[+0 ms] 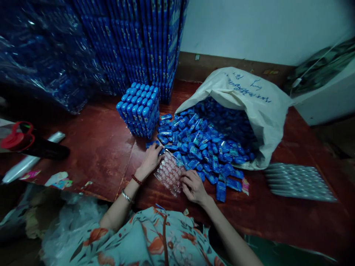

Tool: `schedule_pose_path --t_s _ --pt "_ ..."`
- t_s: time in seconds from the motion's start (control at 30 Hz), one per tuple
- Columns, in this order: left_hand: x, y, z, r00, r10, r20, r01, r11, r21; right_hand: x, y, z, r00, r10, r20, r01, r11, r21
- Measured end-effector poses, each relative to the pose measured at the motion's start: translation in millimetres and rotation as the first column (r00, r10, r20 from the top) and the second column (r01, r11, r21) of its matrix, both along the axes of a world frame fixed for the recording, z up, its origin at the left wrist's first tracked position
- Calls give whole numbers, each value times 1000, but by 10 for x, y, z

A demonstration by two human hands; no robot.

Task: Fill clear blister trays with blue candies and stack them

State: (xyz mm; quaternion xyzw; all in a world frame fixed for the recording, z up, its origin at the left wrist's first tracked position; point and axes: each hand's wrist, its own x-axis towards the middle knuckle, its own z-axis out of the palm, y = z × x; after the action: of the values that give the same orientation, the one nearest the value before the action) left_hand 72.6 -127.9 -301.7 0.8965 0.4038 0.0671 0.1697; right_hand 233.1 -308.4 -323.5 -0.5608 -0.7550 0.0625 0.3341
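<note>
A clear plastic blister tray with rows of empty pockets lies on the dark red table in front of me. My left hand rests on its far left corner, fingers curled over a small blue item. My right hand grips the tray's near right edge, fingers bent. A heap of small blue lighters spills out of a white sack just beyond the tray.
A block of upright blue lighters stands left of the heap. Tall stacks of blue packs and wrapped blue bundles fill the back left. A pile of clear trays lies at the right. A red tape dispenser sits at the far left.
</note>
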Motion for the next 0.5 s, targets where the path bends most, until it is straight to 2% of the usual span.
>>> schedule_pose_path --t_s 0.13,0.27,0.33,0.4,0.5 --pt "-26 66 39 995 -23 -94 14 995 -95 -5 26 13 989 92 112 -85 994 -64" --pt "-224 -34 -129 996 -7 94 28 974 -223 -35 -98 -4 990 126 68 -121 990 -78" --pt "-348 -73 -237 975 90 202 -17 942 -335 -56 -124 -35 993 115 7 -115 990 -76" --pt "-465 -73 -293 926 232 299 -81 894 -442 -67 -78 -61 997 47 -59 -50 998 -45" --pt "-593 -44 -216 805 412 427 -181 856 -485 -69 147 -24 976 -188 -114 187 982 -25"
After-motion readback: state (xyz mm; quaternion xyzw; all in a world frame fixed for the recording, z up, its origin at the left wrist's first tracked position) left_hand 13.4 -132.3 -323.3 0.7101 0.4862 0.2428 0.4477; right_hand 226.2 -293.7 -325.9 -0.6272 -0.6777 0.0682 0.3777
